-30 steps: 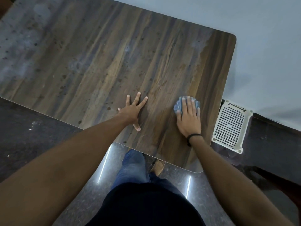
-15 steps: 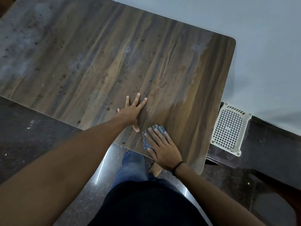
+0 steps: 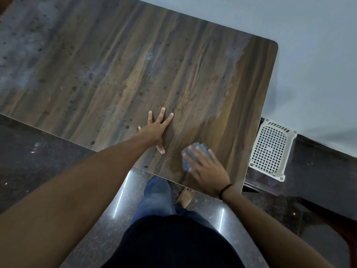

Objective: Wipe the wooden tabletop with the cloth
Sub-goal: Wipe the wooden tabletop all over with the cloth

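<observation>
The straight fingers of the right hand [image 3: 209, 172] press one blue-grey cloth [image 3: 200, 147] flat on the wooden tabletop [image 3: 135, 64], at the near edge toward the right corner. The left hand [image 3: 154, 130] rests flat beside it, five fingers spread. One white perforated panel [image 3: 270, 149] lies beyond the right edge.

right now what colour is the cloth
Blue-grey. The cloth lies under the right hand; the head view, the only one, shows it.
</observation>
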